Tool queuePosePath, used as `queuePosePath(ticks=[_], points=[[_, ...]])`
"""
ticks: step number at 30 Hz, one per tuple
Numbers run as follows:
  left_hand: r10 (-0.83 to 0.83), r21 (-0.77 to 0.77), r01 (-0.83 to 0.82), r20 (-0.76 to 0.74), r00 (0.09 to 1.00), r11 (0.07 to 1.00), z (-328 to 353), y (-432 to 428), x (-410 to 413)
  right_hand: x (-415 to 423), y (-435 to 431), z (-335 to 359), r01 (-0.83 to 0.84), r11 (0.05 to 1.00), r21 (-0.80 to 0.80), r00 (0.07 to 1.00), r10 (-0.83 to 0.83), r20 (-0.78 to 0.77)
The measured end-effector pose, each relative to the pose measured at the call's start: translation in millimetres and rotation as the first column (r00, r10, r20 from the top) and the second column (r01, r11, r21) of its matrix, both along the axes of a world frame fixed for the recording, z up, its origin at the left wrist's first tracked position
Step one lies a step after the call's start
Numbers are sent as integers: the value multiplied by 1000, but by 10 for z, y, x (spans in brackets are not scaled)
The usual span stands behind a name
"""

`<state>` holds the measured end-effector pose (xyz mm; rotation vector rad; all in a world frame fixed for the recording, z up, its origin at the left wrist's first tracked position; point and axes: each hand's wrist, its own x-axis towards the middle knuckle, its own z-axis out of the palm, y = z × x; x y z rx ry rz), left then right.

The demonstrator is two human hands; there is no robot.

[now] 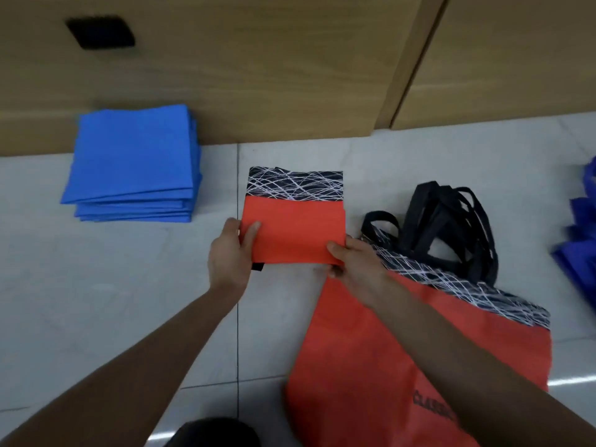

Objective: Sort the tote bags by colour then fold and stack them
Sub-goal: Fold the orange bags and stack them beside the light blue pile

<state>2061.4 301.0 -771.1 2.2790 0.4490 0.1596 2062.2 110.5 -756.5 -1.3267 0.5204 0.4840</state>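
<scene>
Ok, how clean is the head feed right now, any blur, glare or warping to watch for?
Head view: light is even and soft, shadows faint; the folded red bag is fairly sharp; the dark blue bags at the right edge are smeared by blur; white glare streaks sit on the floor tiles low right; wide-angle distortion bows the edges of the wooden panel.

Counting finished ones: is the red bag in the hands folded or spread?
Folded: the red bag is a small rectangle, red panel lapped over its patterned band, left hand and right hand gripping its near corners.
</scene>
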Motion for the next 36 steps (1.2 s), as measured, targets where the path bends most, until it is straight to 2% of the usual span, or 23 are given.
queuePosePath(ticks=[2,3,5,7,9,13,15,17,19,21,25,28,31,33,34,36], points=[[-26,10,26,-33,999,1000,-40,52,244,391,147,-91,58,992,-108,998,-57,15],[-75,92,78,-39,996,993,-95,83,356,588,208,-130,69,986,-151,997,-65,28],[-217,331,221,-50,975,918,-206,150,551,930,298,-210,48,979,-198,999,-42,35],[-364,434,385,-134,922,814,-306,207,720,1171,394,-288,8,981,-193,1000,-2,30],[-442,452,512,-259,859,730,-424,244,856,1309,509,-349,-41,987,-154,999,42,2],[-393,473,522,-349,851,710,-561,306,1070,1385,609,-317,-93,995,-31,995,93,-21],[-390,493,554,-402,829,670,-594,324,1111,1341,565,-303,-85,993,-87,995,89,46],[-392,505,577,-431,813,641,-600,326,1118,1220,469,-314,-95,969,-228,982,129,138],[-384,491,583,-451,806,647,-553,302,1122,1049,327,-305,-112,928,-356,953,202,227],[-373,479,564,-439,818,673,-443,247,1109,853,139,-240,-114,903,-415,931,243,273],[-466,508,497,-198,862,704,-160,64,893,450,-281,-79,-65,884,-463,903,249,349],[-525,513,507,-122,842,693,-10,-65,599,137,-529,18,0,873,-487,890,222,397],[-640,471,626,-154,753,622,17,-197,213,-255,-748,92,30,800,-599,878,265,398],[-707,351,734,-230,669,581,15,-315,-64,-547,-888,67,22,709,-705,867,337,367],[-715,268,771,-289,636,578,4,-378,-185,-702,-953,32,6,673,-739,869,362,337],[-693,80,768,-382,612,635,9,-518,-387,-1044,-1059,-51,-41,616,-787,874,404,270]])
